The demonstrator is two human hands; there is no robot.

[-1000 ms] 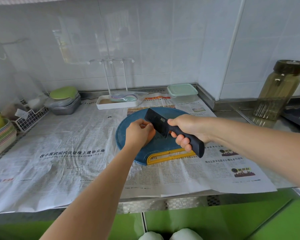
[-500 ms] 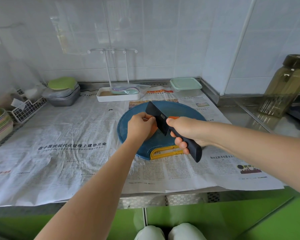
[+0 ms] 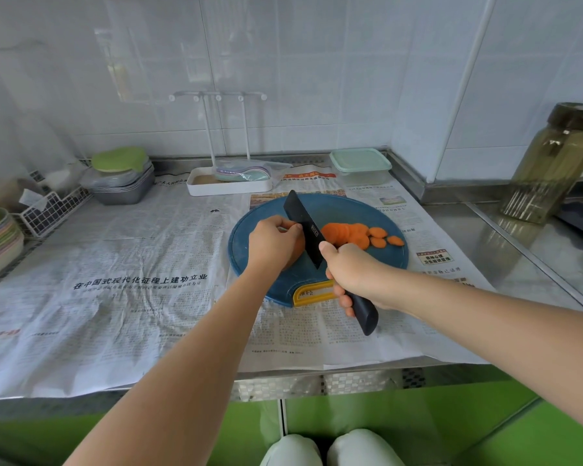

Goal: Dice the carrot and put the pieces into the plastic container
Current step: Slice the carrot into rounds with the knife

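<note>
A: Step?
B: Carrot being sliced, centre frame; its end being clamped by left hand, knife being gripped by right hand.
A: Next?
B: Likely rounds being diced; lidded plastic container, upper right, being opened.

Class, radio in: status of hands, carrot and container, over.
Left hand holds carrot, right hand grips knife. Slices on board, undiced. Container lidded, at back.

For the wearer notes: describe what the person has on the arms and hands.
Nothing is worn. The left forearm and right forearm are bare up to the frame edge, with no sleeve in view. The left hand and right hand are ungloved. No watch, band or ring shows on the parts in view, and there are no markings or cables.
</note>
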